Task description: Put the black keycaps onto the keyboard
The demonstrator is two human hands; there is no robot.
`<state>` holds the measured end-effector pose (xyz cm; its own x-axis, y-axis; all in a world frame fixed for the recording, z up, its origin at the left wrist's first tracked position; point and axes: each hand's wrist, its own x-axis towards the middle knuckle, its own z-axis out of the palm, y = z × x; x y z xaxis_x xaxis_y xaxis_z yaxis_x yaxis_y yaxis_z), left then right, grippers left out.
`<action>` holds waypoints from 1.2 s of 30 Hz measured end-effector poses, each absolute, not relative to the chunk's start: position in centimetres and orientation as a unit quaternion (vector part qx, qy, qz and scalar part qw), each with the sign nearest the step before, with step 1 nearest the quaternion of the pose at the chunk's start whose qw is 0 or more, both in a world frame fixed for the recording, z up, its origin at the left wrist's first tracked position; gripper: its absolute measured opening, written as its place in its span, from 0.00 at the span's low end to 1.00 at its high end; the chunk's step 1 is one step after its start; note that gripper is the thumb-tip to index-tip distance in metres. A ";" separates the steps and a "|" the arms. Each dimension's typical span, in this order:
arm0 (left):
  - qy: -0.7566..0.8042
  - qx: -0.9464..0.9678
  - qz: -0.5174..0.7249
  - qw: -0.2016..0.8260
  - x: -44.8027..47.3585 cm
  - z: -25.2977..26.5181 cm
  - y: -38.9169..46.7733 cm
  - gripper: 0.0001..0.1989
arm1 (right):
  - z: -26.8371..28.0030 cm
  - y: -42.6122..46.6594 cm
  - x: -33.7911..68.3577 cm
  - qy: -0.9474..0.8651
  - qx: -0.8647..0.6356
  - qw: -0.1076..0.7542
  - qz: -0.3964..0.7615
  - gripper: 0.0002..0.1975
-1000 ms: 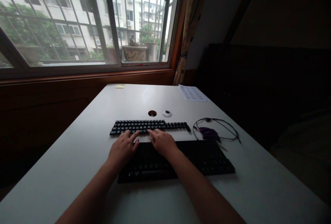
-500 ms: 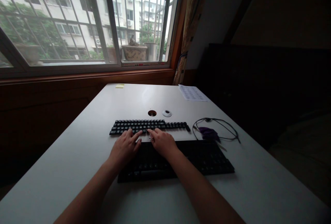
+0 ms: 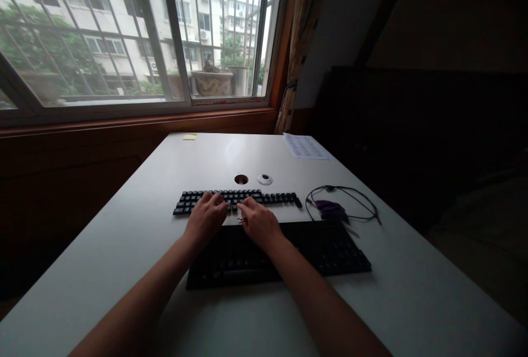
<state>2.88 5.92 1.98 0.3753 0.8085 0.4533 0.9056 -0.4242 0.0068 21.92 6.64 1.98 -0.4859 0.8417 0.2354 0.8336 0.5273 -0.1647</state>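
Two black keyboards lie on the white table (image 3: 124, 269). The near, larger keyboard (image 3: 330, 252) lies under my wrists. The far, slimmer keyboard (image 3: 272, 198) lies just beyond it. My left hand (image 3: 206, 218) rests with loosely spread fingers on the far keyboard's left-middle keys and holds nothing. My right hand (image 3: 259, 222) sits beside it, fingertips on the far keyboard's middle keys, with a small wire tool (image 3: 242, 219) pinched at its thumb. The two hands nearly touch.
A coiled black cable with a purple object (image 3: 332, 211) lies right of the keyboards. Behind them are a cable hole (image 3: 241, 179) and its white cap (image 3: 265, 179). A printed sheet (image 3: 305, 147) and a yellow note (image 3: 190, 137) lie near the window wall.
Both hands have slid forward from the gap between the keyboards onto the far keyboard's keys, and the left hand has moved right, closer to the right hand.
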 end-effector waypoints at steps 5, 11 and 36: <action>-0.521 -0.816 -0.218 0.123 2.9 1.1 6.8 0.07 | 1.6 6.9 22.0 -0.875 -0.456 0.162 0.027 0.21; -0.519 -0.815 -0.223 0.127 2.7 1.0 6.8 0.06 | 1.2 7.0 21.9 -0.888 -0.430 0.160 0.037 0.24; -0.524 -0.814 -0.222 0.117 2.8 0.8 7.0 0.06 | 1.7 6.9 21.8 -0.890 -0.438 0.120 0.029 0.24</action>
<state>2.75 7.02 0.78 0.3511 0.8012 0.4847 0.9052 -0.4227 0.0430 21.77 6.87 1.68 -0.5873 0.7869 0.1892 0.7730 0.6147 -0.1569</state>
